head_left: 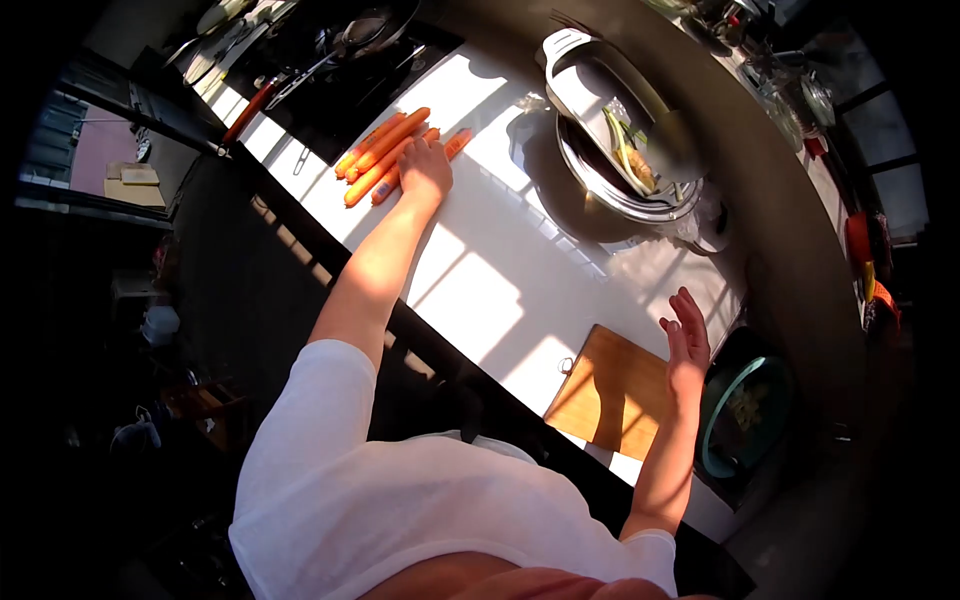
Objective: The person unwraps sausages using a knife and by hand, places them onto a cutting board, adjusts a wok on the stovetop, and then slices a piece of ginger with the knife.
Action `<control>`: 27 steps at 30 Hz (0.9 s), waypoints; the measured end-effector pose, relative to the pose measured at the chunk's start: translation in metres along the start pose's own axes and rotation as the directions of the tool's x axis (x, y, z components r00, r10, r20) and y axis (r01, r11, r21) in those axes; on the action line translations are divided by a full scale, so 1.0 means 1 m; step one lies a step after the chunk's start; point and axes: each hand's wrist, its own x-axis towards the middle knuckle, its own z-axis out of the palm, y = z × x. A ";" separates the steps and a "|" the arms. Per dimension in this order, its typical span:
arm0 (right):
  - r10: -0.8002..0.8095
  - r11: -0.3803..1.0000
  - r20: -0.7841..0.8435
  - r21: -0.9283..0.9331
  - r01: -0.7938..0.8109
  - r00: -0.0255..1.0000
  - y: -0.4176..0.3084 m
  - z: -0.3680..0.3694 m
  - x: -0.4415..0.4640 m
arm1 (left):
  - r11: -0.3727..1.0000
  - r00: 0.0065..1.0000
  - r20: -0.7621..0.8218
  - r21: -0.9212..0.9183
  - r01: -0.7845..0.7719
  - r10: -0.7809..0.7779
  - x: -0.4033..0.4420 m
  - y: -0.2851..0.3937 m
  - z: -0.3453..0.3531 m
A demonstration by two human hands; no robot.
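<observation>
Several orange sausages (385,150) in printed wrappers lie in a pile on the white counter, near the cooktop. My left hand (426,172) reaches over the right side of the pile, its fingers curled round a sausage; the fingertips are partly hidden. My right hand (687,338) is raised beside the far right corner of a wooden cutting board (610,390), fingers apart and holding nothing. Its shadow falls across the board.
A black cooktop (330,85) with a long-handled pan (372,28) is at the upper left. Against the wall, a metal pot (625,208) bears a white dish with vegetables. A teal basin (712,430) is right of the board. The counter's front edge runs diagonally.
</observation>
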 end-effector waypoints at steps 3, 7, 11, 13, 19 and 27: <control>-0.055 0.983 -0.097 -0.182 0.036 0.994 0.007 -0.006 -0.050 | 0.995 0.990 -0.104 0.025 -0.096 0.098 -0.002 -0.002 -0.006; -0.033 0.912 -0.339 -0.395 -0.110 0.940 0.031 -0.045 -0.119 | 0.920 0.932 -0.270 -0.241 -0.308 0.242 -0.035 -0.007 0.003; -0.097 0.615 -0.246 -0.777 -0.136 0.965 0.046 -0.082 -0.169 | 0.481 0.916 0.290 -0.867 0.130 0.276 -0.100 0.010 -0.024; -0.037 0.606 -0.150 -0.790 -0.097 0.988 0.054 -0.089 -0.176 | 0.149 0.848 0.372 -0.928 0.341 0.377 -0.128 0.020 -0.031; -0.139 0.631 -0.256 -0.767 -0.113 0.957 0.086 -0.152 -0.180 | 0.139 0.736 0.468 -0.875 0.463 0.489 -0.220 0.092 -0.064; 0.079 0.924 -0.204 -0.352 -0.148 0.976 0.136 -0.140 -0.155 | 0.116 0.663 0.599 -0.775 0.622 0.448 -0.297 0.132 -0.024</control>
